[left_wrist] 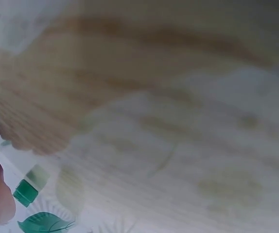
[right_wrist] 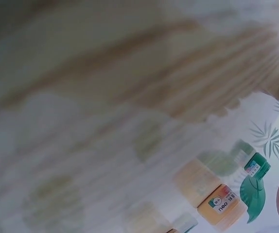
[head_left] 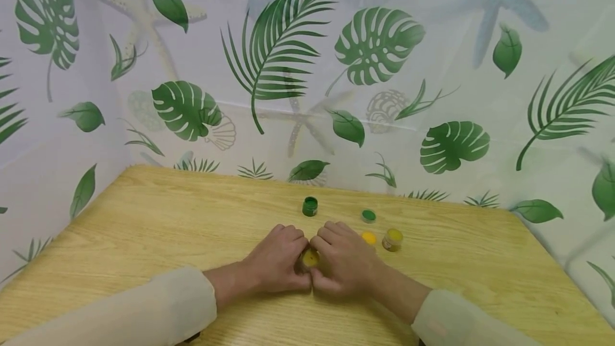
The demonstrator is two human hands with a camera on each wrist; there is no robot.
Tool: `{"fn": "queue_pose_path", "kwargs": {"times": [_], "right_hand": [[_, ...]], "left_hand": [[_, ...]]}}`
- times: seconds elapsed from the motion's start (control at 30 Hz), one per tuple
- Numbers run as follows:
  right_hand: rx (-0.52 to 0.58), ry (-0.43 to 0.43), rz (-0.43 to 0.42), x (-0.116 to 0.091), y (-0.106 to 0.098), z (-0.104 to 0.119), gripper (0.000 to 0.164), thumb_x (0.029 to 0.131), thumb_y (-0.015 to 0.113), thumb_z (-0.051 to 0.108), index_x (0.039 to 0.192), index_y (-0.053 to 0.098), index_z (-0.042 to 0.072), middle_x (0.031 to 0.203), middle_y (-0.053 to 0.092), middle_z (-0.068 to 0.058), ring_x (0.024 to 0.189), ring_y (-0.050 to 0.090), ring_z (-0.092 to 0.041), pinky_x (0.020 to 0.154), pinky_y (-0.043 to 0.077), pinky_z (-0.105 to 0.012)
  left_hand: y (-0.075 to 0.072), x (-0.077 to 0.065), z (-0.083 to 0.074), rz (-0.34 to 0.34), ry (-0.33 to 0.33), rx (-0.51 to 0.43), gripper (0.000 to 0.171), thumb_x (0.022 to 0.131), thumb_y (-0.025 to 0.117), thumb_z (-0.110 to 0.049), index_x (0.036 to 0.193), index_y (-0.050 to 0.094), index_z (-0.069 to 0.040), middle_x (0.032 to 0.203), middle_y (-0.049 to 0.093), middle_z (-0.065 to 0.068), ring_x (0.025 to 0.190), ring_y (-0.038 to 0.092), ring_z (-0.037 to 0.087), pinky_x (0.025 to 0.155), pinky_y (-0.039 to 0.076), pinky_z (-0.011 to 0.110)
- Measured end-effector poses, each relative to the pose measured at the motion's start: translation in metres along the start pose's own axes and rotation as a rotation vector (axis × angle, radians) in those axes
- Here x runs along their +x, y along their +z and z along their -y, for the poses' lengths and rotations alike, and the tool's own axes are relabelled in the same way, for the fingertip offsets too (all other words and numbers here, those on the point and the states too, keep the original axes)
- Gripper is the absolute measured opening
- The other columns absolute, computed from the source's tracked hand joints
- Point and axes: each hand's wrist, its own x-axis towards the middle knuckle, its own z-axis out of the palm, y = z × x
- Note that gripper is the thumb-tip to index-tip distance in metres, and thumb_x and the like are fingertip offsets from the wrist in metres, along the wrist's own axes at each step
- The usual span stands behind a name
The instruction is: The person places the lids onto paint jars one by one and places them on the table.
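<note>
Wood-grain table (head_left: 182, 212): we saw left hand (head_left: 276, 261) and right hand (head_left: 345, 260) both clamped round one small yellow jar (head_left: 310, 258), green jar (head_left: 310, 206) standing beyond

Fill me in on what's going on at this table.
A person's left hand and right hand hold a small yellow-topped container between them, fingers curled around it from both sides. Whether it is being opened or closed can't be told. Beyond the hands, on the wooden table, stands a green jar, apparently open, with a green lid to its right. A yellowish jar stands nearer, beside a yellow-orange disc.
</note>
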Motion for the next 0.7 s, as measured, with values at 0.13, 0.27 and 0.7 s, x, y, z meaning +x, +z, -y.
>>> {"fn": "queue_pose_path", "kwargs": {"times": [0.13,0.27,0.7], "right_hand": [[0.005,-0.001,-0.013,0.0001,0.0009,-0.0003,0.026,0.077,0.061,0.038,0.087,0.058,0.014,0.080,0.052,0.005,0.074,0.042,-0.013,0.069,0.038,-0.028],[-0.005,0.009,-0.021,0.0003,0.0013,-0.0006,0.026,0.078,0.060,0.039,0.085,0.057,0.014,0.078,0.051,0.005,0.072,0.042,-0.013,0.068,0.037,-0.028],[-0.020,0.049,0.016,0.0007,0.0004,0.0023,0.029,0.081,0.060,0.044,0.080,0.054,0.016,0.074,0.045,0.007,0.071,0.039,-0.013,0.070,0.035,-0.029]], "left_hand": [[0.0005,-0.0005,0.0007,-0.022,0.026,0.023,0.030,0.071,0.073,-0.042,0.076,0.058,-0.017,0.073,0.047,-0.010,0.069,0.040,0.008,0.069,0.034,0.023],[-0.0004,0.0001,0.0011,-0.045,0.061,0.068,0.030,0.071,0.072,-0.042,0.077,0.058,-0.016,0.074,0.048,-0.008,0.071,0.040,0.010,0.070,0.035,0.025],[-0.0021,0.0002,0.0000,0.004,0.062,0.134,0.031,0.074,0.069,-0.046,0.076,0.057,-0.017,0.074,0.046,-0.008,0.072,0.039,0.011,0.073,0.037,0.027]]}}
